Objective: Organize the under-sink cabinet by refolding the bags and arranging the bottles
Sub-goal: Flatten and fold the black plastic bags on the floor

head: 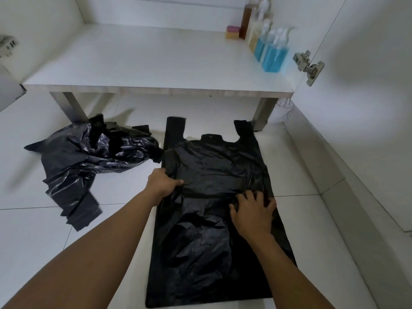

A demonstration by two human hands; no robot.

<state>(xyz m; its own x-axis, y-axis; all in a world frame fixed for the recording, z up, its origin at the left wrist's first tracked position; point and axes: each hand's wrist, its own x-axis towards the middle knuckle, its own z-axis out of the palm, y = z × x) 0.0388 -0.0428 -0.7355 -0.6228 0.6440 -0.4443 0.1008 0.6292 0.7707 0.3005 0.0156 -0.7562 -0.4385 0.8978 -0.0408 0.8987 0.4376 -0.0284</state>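
A black plastic bag (214, 161) lies spread flat on the white tiled floor in front of the cabinet, handles pointing away from me. My left hand (163, 182) grips its left edge, thumb on top of the plastic. My right hand (253, 211) presses on the bag's right half with spread, slightly bent fingers. A crumpled pile of other black bags (89, 157) sits on the floor to the left. Several bottles (273, 52), two with blue liquid, stand in a row at the right end of the cabinet shelf.
The white cabinet shelf (145, 63) stands on two metal legs (71, 108). A small pink and yellow sponge (233, 32) lies beside the bottles. An open cabinet door with a metal hinge (308, 65) stands at the right.
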